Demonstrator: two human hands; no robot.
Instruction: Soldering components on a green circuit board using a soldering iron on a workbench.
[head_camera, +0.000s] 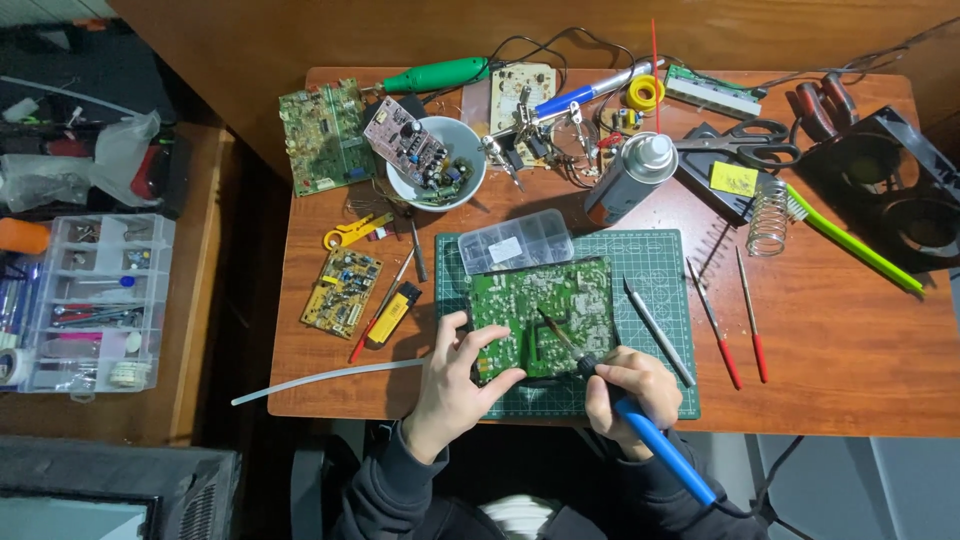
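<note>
Green circuit board (540, 315): laid flat on a green cutting mat (660, 270) at the near middle of a wooden table (850, 340).

Left hand (455, 385): set at the board's near left corner; the fingers are spread and half curled, thumb and fingertips pressed on the board's edge, so the board is steadied rather than lifted.

Right hand (625, 390): closed in a pen grip around a blue-handled soldering iron (600, 385); the tip is rested on the board near its middle, the handle slanted back toward the near right.

Clear plastic parts box (515, 240): placed just beyond the board, overlapping the mat's far left corner.

Metal tweezers (658, 330): laid on the mat right of the board.

Two red-handled tools (735, 320): laid on the table right of the mat.

White bowl (440, 160): at the far side, with a small circuit board propped in it.

Spray can (630, 175): lying on its side at the far middle.

Yellow circuit board (343, 290): left of the mat.
</note>
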